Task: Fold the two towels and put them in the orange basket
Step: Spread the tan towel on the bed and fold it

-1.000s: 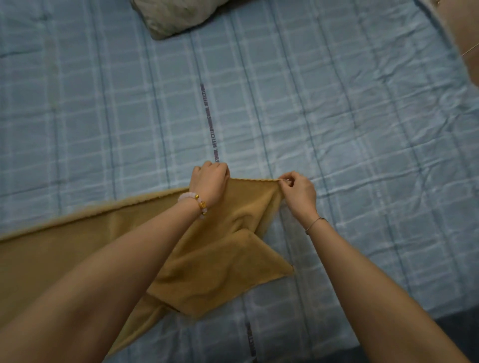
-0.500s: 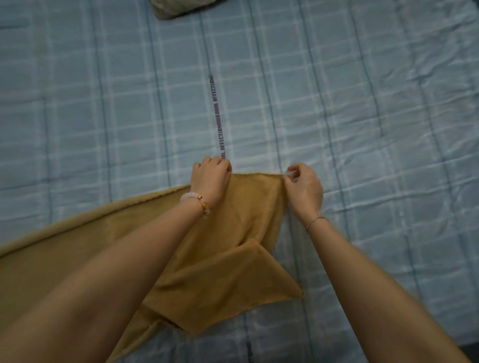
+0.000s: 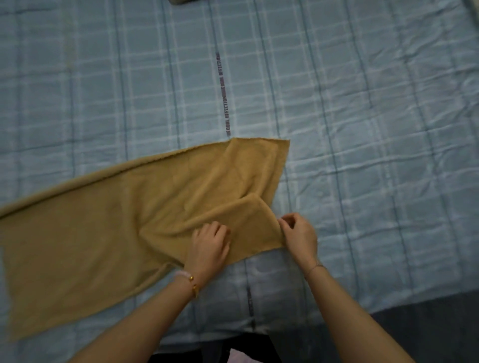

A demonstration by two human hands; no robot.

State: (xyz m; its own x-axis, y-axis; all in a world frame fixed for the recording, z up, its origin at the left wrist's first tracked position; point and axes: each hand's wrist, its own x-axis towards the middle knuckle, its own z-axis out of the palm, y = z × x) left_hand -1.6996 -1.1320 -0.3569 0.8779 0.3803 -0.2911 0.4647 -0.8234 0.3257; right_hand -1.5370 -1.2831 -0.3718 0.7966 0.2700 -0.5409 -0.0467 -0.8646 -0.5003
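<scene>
Change: both hands have been drawn back from the towel's far edge, which is now left lying flat, to the folded-over flap nearer the body.
Floor: a dark strip is seen at lower right, past the bed's edge.
Left hand: set on the flap's near side with fingers curled; whether cloth is gripped cannot be told.
Right hand: the flap's right edge is pinched between thumb and forefinger.
Reason: the flap is judged to be held at both ends so that it can be turned back and the towel laid in one flat layer before folding.
Towel: spread over the centre and left of the frame on the sheet, cut off by the left border; not yet folded.
In the way: the doubled flap and the creases beside it.
Stripe: a printed line of lettering is met just above the towel's far edge.
Top edge: a dark, blurred thing is cut off and cannot be identified.
Basket: not in view; no second towel is seen either.
</scene>
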